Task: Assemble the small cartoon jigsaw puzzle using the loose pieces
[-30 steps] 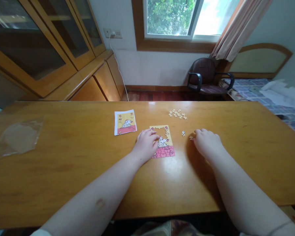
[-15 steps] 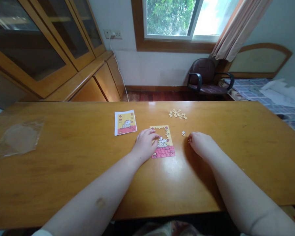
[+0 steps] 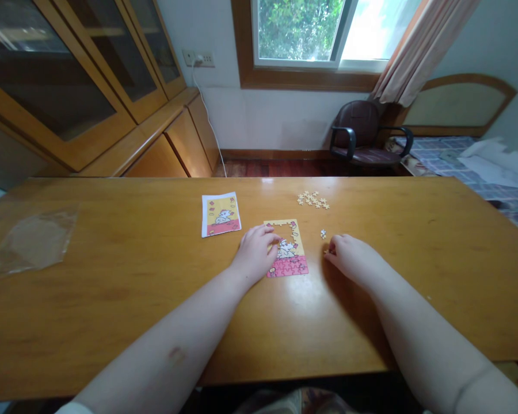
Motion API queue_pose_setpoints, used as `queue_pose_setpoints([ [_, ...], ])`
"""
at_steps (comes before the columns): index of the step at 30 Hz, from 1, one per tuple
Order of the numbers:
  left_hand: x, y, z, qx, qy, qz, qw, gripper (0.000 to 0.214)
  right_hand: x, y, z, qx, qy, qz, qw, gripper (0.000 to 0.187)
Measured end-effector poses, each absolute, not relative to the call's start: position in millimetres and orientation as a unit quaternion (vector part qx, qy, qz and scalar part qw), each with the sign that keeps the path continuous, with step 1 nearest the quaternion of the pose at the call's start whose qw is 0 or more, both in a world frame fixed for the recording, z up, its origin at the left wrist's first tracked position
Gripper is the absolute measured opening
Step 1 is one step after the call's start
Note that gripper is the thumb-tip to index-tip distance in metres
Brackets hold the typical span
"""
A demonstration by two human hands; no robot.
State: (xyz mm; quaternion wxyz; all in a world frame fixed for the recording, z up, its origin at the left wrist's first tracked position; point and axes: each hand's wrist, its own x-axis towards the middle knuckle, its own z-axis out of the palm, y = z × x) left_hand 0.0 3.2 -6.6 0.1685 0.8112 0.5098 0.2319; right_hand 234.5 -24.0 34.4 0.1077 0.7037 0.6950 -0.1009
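The person sits at a long wooden desk [image 3: 112, 299] with both forearms stretched out over it. Their left hand [image 3: 255, 254] lies palm down on the left edge of a small, partly finished jigsaw puzzle [image 3: 290, 253], which sits near the middle of the desk. The puzzle has a pink bottom band, a white animal in the centre and a gap in its yellow upper part. The fingers [image 3: 265, 232] of that hand are relaxed and spread flat, gripping nothing.

The right hand [image 3: 354, 259] rests on the desk just right of the puzzle. Its fingers are drawn together at the tips and closed on a tiny puzzle piece [image 3: 327, 251], of which only a speck shows. A single loose piece [image 3: 323, 233] lies just beyond those fingertips. A small heap of pale pieces [image 3: 313, 200] sits farther back. A picture card [image 3: 220, 214] showing the same design lies to the left of the puzzle, apart from it. A clear plastic bag [image 3: 30, 241] lies far off at the desk's left end.
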Motion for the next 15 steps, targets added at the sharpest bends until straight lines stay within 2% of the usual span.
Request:
queue_pose_setpoints([
  [15, 0.1, 2.8, -5.5, 0.811, 0.508, 0.234, 0.17, 0.023, 229.3, -22.3, 21.0, 0.645, 0.737, -0.2, 0.024, 0.016],
])
